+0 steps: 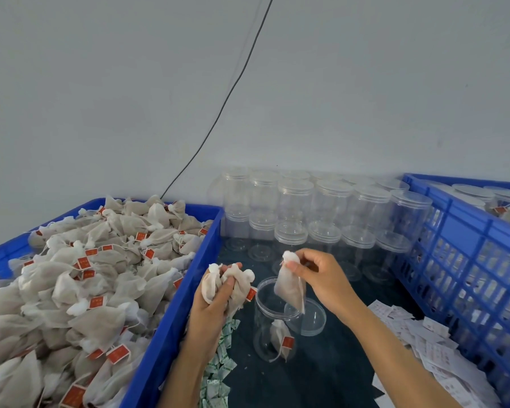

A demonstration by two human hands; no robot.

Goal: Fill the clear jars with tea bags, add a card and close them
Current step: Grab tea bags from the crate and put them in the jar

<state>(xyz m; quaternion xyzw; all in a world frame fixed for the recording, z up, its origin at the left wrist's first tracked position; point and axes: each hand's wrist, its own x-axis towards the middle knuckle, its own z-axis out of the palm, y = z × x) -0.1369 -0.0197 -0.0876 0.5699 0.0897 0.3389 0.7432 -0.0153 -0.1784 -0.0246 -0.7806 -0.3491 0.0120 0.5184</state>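
Sachets by my wrist; open jar holds one bag.
Right hand pinches a bag over the rim; left hand clutches more. I'd lower it straight, then let go.

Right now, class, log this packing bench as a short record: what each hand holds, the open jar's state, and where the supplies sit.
left hand: grips a bunch of tea bags
right hand: pinches one tea bag over the open jar
open jar contents: one tea bag with red tag
lid: off, lying right of the jar
tea bag supply: blue tray, left
empty jars: lidded, stacked behind
cards: loose pile, right
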